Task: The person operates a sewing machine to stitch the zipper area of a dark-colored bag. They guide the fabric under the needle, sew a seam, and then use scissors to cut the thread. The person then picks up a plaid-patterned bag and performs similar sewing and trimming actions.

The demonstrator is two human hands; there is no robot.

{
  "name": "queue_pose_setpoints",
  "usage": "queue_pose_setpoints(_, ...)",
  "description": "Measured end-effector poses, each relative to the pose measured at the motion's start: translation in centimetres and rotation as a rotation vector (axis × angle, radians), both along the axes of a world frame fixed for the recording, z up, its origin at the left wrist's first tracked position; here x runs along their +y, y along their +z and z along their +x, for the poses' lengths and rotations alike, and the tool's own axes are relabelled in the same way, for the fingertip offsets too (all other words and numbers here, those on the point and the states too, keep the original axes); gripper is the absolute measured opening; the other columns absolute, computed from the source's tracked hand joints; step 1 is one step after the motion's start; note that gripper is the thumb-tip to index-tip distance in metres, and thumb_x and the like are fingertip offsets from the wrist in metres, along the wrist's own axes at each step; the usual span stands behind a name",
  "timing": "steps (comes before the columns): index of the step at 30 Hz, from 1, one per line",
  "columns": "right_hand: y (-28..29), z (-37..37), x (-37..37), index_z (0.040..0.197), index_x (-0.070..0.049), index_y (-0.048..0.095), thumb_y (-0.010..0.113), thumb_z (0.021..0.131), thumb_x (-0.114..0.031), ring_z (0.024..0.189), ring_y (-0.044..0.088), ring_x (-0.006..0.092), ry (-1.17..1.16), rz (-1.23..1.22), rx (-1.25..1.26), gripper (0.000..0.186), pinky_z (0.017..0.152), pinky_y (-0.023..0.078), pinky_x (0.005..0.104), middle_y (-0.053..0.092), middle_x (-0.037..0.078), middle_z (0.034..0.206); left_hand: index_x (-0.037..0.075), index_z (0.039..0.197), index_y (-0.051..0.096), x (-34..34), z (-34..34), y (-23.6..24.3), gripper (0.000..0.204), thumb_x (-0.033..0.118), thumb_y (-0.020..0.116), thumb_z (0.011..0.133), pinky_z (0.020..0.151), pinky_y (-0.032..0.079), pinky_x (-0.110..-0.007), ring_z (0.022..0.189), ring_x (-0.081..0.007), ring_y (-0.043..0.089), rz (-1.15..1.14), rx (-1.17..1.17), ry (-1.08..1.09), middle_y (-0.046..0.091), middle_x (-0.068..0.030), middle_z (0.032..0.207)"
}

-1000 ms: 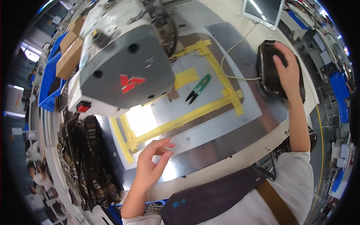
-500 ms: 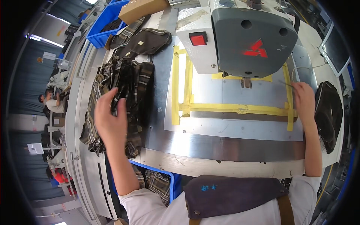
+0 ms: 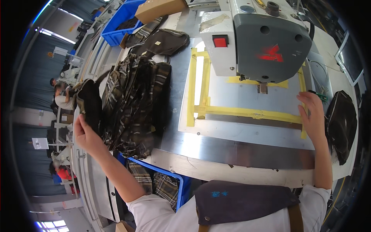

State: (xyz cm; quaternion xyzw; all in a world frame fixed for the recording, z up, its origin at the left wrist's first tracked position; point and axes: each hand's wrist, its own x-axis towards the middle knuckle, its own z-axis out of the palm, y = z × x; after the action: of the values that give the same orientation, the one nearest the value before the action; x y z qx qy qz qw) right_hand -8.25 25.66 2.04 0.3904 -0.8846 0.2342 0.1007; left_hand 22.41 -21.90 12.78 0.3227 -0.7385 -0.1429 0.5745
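My left hand, held out to the left, pinches the edge of a dark fabric piece with a patterned rim. The piece hangs raised beside a heap of brown plaid fabric pieces on the table. My right hand is over the right end of the yellow-taped plate, thumb and fingers apart. A small tool with a green and black handle shows just behind its fingers; whether they touch it I cannot tell. Between my hands stands the grey head of a sewing machine.
A dark fabric piece lies at the right table edge. Beyond the heap are more dark pieces, a blue crate and a cardboard box. Another blue crate with plaid fabric sits below the front edge. Other people work far left.
My left hand has moved left from the heap and now holds up a dark fabric piece. My right hand's fingers have spread; the thin tip at them no longer shows. The view has shifted slightly.
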Motion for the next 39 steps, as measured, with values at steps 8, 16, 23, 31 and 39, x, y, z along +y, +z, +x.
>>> queue_pose_setpoints(8, 3.8, 4.8, -6.7, 0.128, -0.005, 0.049, 0.074, 0.071, -0.013, 0.125, 0.045, 0.0295, 0.473, -0.257, -0.497, 0.063, 0.105, 0.033, 0.0383, 0.051, 0.013, 0.130, -0.005, 0.114, 0.054, 14.9, -1.7, 2.1, 0.027, 0.003, 0.052, 0.088, 0.083, 0.055, -0.040, 0.100, -0.0316, 0.063, 0.542, 0.551, -0.541, 0.059, -0.0226, 0.115)
queue_pose_setpoints(16, 5.0, 7.3, -6.4, 0.129, 0.000, 0.043, 0.062, 0.089, -0.014, 0.109, 0.051, 0.0131, 0.181, -0.724, -1.171, 0.046, 0.096, 0.039, 0.0281, 0.055, 0.007, 0.117, 0.001, 0.110, 0.058, 20.2, -11.4, -4.6, 0.017, 0.010, 0.054, 0.096, 0.073, 0.042, -0.019, 0.081, -0.0044, 0.051, 1.270, 0.002, -1.241, 0.060, 0.0011, 0.093)
queue_pose_setpoints(23, -2.5, 3.4, -3.9, 0.095, 0.001, 0.058, 0.050, 0.096, -0.020, 0.073, 0.046, 0.0073, 0.049, -0.358, -1.135, 0.023, 0.067, 0.041, 0.0259, 0.055, 0.000, 0.079, 0.005, 0.126, 0.051, 18.1, -18.6, -12.8, 0.034, 0.015, 0.052, 0.094, 0.079, 0.048, -0.024, 0.092, -0.0103, 0.060, 1.404, -0.484, -1.261, 0.060, -0.0061, 0.109)
queue_pose_setpoints(31, -3.6, 1.9, -5.7, 0.100, 0.001, 0.060, 0.051, 0.094, -0.027, 0.080, 0.054, 0.0091, 0.106, -0.321, -1.533, 0.030, 0.071, 0.044, 0.0270, 0.060, 0.004, 0.089, 0.011, 0.110, 0.062, 21.7, -21.4, -11.9, 0.040, 0.008, 0.074, 0.072, 0.070, 0.052, -0.030, 0.085, -0.0211, 0.063, 0.056, -0.647, -1.352, 0.061, -0.0056, 0.105)
queue_pose_setpoints(39, -0.8, 3.8, -6.0, 0.119, 0.002, 0.049, 0.054, 0.089, -0.026, 0.091, 0.060, 0.0382, 0.279, 0.149, -0.751, 0.041, 0.078, 0.047, 0.0429, 0.063, 0.022, 0.098, 0.010, 0.088, 0.066, 21.2, -21.4, -14.2, 0.014, 0.012, 0.072, 0.075, 0.054, 0.049, -0.031, 0.061, -0.0215, 0.060, -0.111, -0.580, -1.284, 0.060, -0.0011, 0.083)
